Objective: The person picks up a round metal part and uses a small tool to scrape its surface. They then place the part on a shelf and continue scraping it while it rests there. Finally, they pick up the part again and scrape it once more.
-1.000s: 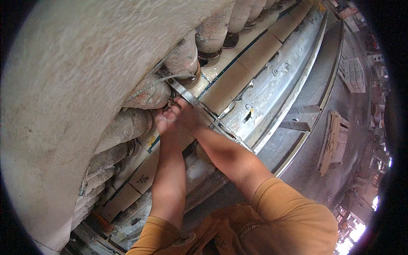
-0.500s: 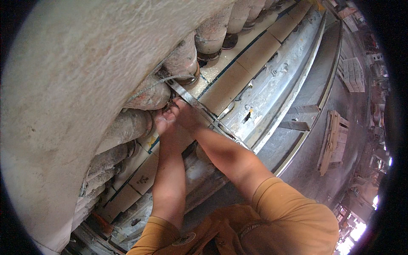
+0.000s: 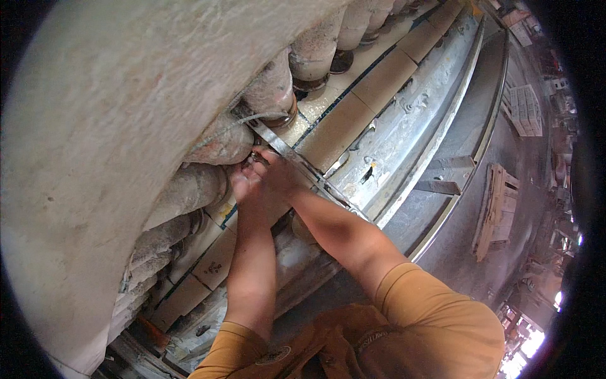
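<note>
head cam | worn on head | faces down, tilted | close over forearms | single fisheye view

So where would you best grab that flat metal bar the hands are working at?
Probably on the bare stretch of the flat metal bar, just up-left of the right hand. It lies slanted and flat, so pinch its two long edges from above. Its upper end tucks under the dusty rollers.

Tan block ledge [image 3: 353,110] carries dusty grey balusters [image 3: 271,95]; flat metal bar [image 3: 297,161] across.
</note>
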`<state>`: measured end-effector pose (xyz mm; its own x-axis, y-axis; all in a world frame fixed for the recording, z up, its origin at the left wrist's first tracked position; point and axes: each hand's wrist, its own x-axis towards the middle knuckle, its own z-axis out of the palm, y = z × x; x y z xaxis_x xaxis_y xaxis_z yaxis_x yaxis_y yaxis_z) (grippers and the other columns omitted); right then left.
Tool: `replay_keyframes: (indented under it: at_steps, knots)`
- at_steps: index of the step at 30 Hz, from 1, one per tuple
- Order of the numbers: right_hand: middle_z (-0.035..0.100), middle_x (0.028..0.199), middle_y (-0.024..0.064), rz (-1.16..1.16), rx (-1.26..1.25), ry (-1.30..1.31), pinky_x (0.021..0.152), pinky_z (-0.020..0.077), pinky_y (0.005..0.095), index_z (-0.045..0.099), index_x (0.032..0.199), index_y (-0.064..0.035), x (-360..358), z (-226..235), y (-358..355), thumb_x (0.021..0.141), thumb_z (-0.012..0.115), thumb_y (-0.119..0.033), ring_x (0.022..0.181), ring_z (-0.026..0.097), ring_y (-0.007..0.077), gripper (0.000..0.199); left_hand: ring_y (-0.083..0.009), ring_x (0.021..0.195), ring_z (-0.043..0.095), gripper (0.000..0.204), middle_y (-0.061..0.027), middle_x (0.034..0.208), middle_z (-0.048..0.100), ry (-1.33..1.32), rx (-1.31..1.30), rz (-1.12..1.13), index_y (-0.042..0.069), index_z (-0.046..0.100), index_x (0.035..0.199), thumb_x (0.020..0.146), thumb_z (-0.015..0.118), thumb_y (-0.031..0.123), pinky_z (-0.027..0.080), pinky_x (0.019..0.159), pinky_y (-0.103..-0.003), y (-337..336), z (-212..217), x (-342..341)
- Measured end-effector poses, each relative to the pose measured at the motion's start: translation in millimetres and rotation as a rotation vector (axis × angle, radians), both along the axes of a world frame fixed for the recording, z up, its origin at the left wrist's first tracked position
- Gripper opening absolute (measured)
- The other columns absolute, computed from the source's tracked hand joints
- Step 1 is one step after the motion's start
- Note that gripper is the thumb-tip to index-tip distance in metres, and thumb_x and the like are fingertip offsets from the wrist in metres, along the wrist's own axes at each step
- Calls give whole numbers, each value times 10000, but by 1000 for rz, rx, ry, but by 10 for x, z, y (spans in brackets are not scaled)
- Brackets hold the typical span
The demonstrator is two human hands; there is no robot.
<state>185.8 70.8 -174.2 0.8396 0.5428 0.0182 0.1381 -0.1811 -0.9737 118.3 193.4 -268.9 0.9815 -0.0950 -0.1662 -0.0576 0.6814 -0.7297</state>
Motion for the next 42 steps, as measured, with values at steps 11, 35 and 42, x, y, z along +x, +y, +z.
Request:
replay_keyframes:
  at_steps: [11,35,42]
  knots:
    - [605,938,235,-134,-137,-125,776,470,444,597,1042,-55,28,-87,91,807,614,-270,880,580,403,320,-206,949,446,315,-108,1150,470,270,391,88,7,469,1164,908,505,186,423,710,-332,-101,389,81]
    - [615,1010,178,40,68,122,848,460,413,570,1038,-28,31,-90,52,816,603,-246,951,583,359,314,-195,902,455,390,-77,1107,450,215,399,89,1,434,1191,855,561,152,412,641,-282,-2,35,17]
    - [615,992,194,-2,-101,166,838,458,412,566,1051,-26,33,-160,14,818,626,-262,943,586,362,337,-209,926,460,361,-84,1090,456,128,579,56,-2,442,1177,875,561,155,434,718,-280,-115,340,54]
